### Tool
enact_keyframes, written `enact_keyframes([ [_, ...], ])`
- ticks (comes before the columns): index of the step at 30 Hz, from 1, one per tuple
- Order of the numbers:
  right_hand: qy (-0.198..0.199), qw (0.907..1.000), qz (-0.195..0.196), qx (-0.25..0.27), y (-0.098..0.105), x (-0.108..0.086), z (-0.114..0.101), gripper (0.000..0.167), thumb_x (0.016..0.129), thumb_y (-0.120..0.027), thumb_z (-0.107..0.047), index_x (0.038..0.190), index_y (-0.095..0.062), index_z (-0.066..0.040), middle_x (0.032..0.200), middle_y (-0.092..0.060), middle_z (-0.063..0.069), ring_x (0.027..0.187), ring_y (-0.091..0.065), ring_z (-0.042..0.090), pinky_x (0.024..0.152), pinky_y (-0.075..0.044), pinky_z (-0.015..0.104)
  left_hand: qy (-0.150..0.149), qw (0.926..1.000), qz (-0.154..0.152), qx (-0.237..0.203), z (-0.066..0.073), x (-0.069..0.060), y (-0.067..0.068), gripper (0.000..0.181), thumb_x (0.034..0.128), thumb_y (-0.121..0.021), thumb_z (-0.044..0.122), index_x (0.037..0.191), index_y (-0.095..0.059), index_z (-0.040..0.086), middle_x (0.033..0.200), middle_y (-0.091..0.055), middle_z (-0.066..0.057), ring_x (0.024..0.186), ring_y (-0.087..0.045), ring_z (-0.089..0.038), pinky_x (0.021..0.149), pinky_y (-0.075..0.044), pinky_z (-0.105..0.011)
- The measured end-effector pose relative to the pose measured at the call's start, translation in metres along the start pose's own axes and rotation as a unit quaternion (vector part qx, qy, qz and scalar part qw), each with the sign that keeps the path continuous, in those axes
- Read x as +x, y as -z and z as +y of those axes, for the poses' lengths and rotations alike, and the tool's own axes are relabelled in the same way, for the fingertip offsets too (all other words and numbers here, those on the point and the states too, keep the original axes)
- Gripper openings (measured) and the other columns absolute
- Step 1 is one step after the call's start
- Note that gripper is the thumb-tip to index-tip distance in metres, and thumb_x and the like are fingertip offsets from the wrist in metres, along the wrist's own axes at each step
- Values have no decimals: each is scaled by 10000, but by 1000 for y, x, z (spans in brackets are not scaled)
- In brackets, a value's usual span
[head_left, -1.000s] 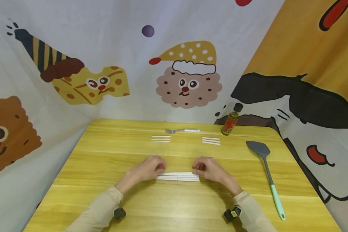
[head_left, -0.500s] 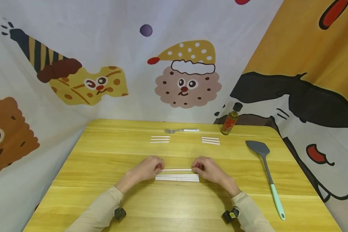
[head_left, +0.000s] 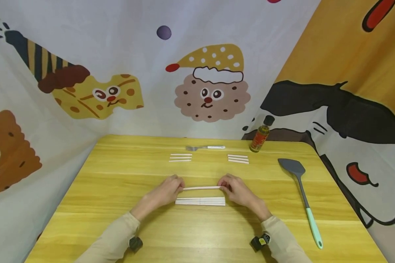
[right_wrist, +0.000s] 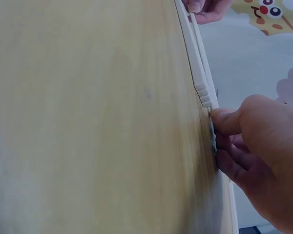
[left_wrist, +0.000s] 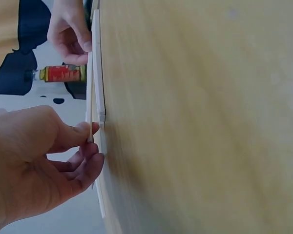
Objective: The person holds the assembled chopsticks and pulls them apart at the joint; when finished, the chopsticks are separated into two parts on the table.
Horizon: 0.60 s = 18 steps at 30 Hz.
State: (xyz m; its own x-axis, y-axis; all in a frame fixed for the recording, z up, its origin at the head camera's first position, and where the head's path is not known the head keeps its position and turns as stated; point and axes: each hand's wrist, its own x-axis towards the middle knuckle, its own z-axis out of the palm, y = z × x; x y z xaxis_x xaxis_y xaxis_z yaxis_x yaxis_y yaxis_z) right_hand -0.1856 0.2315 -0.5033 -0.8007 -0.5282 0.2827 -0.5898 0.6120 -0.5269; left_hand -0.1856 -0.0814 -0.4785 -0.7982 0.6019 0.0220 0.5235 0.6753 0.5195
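1 stick (head_left: pixel 201 187) btwn 2 hands (head_left: pixel 167 190)

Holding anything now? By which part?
Yes, one thin white stick, pinched at both ends: left hand on its left end, right hand on its right end.

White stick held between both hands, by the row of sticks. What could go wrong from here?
1. The left hand and right hand pinch the white stick only near its ends; if one grip slips, that end would probably drop.
2. Nothing supports its middle, so uneven squeezing might bow or break it there.
3. The row of white sticks lies just on the near side; a careless dip could knock it askew.
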Motion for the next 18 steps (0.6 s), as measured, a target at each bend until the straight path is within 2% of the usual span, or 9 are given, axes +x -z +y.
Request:
enact_keyframes([
  [5,79,9995,169,-247,0,0,1,61,924,-702,-5,937,-680,-60,894,-632,20,774,-590,93,661,-537,227,117,9996,34,-236,1,-1,0,85,997,-598,41,1004,-678,12,939,-591,-46,823,-526,-128,700,-520,-250],
  [9,110,9991,191,-361,0,1,1,30,937,-695,-29,944,-666,-36,917,-630,34,792,-595,106,677,-544,240,112,9991,235,-339,1,-2,2,96,995,-616,50,1027,-696,8,929,-619,-40,795,-548,-101,681,-519,-205],
  [12,131,9991,208,-344,0,1,1,30,942,-692,-35,956,-665,-35,922,-631,33,794,-597,105,678,-546,241,-22,9980,520,-352,0,-2,4,89,979,-637,35,1019,-707,-2,910,-635,-46,780,-571,-103,673,-529,-189],
  [18,247,9991,271,-205,1,0,1,37,936,-707,-49,943,-672,-51,886,-630,-8,771,-578,65,656,-530,226,-479,9929,1059,-238,-2,-3,3,51,933,-661,-43,954,-707,-33,860,-622,-60,749,-579,-114,656,-532,-156],
])
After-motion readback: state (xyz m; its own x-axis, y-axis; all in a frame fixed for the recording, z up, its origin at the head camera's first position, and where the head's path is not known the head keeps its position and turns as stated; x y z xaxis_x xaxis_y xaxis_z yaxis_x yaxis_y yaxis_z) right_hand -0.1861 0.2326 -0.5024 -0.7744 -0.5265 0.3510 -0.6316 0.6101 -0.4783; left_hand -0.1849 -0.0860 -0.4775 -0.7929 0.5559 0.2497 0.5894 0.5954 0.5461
